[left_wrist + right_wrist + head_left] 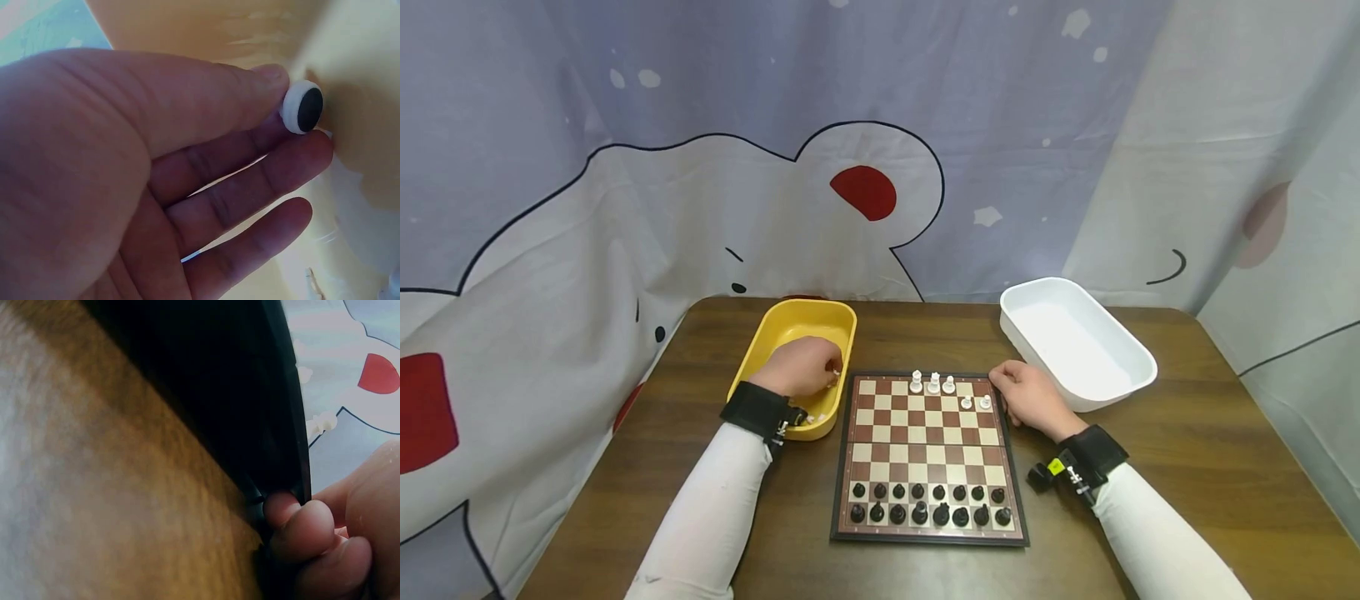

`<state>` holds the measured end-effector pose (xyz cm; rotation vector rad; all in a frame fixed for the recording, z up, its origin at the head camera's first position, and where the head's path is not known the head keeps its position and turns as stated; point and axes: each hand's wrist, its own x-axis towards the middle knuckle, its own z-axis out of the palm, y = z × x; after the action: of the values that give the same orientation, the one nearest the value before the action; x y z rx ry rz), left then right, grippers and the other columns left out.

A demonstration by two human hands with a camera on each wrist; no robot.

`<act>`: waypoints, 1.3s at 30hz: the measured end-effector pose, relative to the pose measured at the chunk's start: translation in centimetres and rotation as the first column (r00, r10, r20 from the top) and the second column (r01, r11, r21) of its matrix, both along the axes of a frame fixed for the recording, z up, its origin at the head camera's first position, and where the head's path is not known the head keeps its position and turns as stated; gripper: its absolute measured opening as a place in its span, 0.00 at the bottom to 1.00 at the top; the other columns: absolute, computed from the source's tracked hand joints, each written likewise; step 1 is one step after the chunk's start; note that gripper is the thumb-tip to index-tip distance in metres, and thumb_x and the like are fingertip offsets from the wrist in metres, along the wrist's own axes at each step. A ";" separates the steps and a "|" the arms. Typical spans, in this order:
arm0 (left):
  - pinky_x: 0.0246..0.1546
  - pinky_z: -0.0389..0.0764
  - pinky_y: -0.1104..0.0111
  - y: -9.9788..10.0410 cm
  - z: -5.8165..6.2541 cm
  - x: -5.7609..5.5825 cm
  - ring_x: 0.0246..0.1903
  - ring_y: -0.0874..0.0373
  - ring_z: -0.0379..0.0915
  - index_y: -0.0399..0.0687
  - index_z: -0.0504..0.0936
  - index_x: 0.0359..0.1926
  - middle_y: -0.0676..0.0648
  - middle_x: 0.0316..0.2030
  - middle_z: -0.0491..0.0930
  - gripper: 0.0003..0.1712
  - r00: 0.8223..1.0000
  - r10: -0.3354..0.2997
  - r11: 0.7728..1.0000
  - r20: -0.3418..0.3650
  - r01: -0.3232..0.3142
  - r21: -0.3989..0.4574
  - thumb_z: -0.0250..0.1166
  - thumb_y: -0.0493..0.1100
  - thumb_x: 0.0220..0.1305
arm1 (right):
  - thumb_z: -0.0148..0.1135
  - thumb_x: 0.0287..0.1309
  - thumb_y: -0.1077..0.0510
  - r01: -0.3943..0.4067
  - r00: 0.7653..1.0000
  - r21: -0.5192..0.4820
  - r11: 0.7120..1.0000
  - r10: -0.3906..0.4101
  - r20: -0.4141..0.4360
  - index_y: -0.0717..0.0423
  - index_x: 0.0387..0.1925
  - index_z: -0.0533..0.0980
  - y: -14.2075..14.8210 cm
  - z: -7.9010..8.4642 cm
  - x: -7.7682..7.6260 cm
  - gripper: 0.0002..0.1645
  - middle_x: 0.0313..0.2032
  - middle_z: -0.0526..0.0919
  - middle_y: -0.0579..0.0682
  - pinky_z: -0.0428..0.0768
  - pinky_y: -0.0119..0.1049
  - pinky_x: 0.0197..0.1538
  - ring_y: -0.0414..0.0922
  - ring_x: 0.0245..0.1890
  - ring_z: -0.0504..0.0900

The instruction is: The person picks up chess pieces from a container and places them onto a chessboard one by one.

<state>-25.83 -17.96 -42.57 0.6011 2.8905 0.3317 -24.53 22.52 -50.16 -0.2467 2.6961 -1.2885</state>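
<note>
My left hand (801, 367) is inside the yellow tray (738, 372). Its thumb and fingers pinch a white chess piece (302, 107) whose dark round base faces the camera. A few small white pieces (811, 418) lie in the tray's near end. At the chessboard's (917, 433) far right corner, my right hand (1033, 398) grips the edge with curled fingers. Several white chess pieces (933, 383) stand on the board's far right part. Along the near side stand two rows of black chess pieces (919, 512).
A white tray (1075, 342) stands at the back right, just behind my right hand. The brown wooden table (1187, 467) carries everything. A patterned cloth (700, 208) hangs behind the table and along its sides.
</note>
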 end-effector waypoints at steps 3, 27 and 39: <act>0.44 0.83 0.60 0.1 0.1 0.0 0.35 0.55 0.79 0.46 0.92 0.47 0.50 0.38 0.87 0.06 1.000 -0.001 1.000 -0.009 0.002 0.006 0.72 0.38 0.73 | 0.50 0.88 0.49 -0.001 1.000 -0.003 1.000 0.001 -0.004 0.64 0.56 0.81 0.2 0.1 0.0 0.23 0.13 0.74 0.48 0.77 0.43 0.26 0.49 0.12 0.77; 0.49 0.86 0.56 0.1 2.3 0.5 0.40 0.53 0.84 0.48 0.93 0.49 0.50 0.41 0.90 0.07 0.958 -0.024 0.995 -0.287 0.050 0.084 0.75 0.43 0.75 | 0.50 0.88 0.50 -0.005 1.000 0.000 1.000 0.005 -0.004 0.64 0.56 0.81 0.0 0.3 0.2 0.22 0.13 0.74 0.48 0.77 0.42 0.26 0.48 0.12 0.77; 0.40 0.83 0.60 0.7 3.3 0.9 0.35 0.55 0.79 0.48 0.91 0.49 0.51 0.37 0.87 0.07 0.931 -0.029 0.993 -0.363 0.068 0.096 0.73 0.41 0.75 | 0.51 0.88 0.49 -0.013 1.000 -0.011 1.000 0.013 -0.001 0.64 0.56 0.81 0.1 0.2 0.1 0.22 0.13 0.73 0.48 0.77 0.43 0.26 0.48 0.12 0.77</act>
<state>-24.95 -17.23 -39.29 0.8306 3.2162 0.4096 -24.42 22.62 -50.01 -0.2659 2.6843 -1.3000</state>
